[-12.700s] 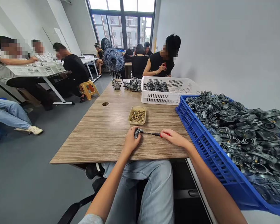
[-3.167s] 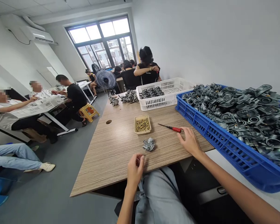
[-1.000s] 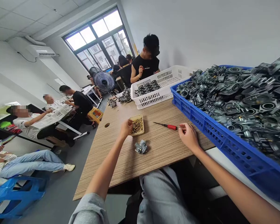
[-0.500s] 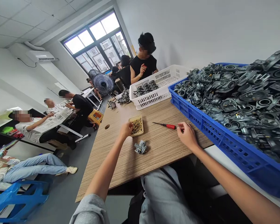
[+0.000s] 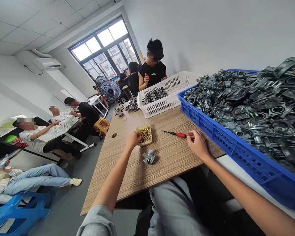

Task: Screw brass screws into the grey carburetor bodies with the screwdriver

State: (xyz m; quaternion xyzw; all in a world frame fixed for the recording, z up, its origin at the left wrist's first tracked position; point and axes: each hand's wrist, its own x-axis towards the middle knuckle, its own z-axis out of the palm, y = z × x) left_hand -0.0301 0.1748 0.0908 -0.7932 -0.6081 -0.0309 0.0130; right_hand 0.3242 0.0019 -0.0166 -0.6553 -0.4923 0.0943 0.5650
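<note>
My left hand (image 5: pixel 133 140) is closed at the left rim of a small cream tray (image 5: pixel 151 140) filled with brass screws (image 5: pixel 145 134). Its fingertips dip to the screws, and what they pinch is hidden. Just in front of that tray, on the wooden table, sits a grey metal carburetor (image 5: pixel 149 157). On the right, my right hand (image 5: pixel 196 143) rests on the tabletop, its fingers curled at the butt end of a screwdriver (image 5: pixel 180 134) with a red and black handle. The screwdriver lies flat, its dark shaft pointing left toward the tray.
A blue crate (image 5: pixel 211 131) heaped with carburetor parts (image 5: pixel 243 98) borders the table's right side. Behind stands a white basket (image 5: pixel 159 110) with more parts, beside a small pile (image 5: pixel 131 105). A co-worker (image 5: pixel 152 70) sits across; several people and a fan (image 5: pixel 110 90) are farther left.
The view has shifted slightly. Both hands keep their places by the tray and the screwdriver. Across the table, the co-worker's raised hand has come down a little.
</note>
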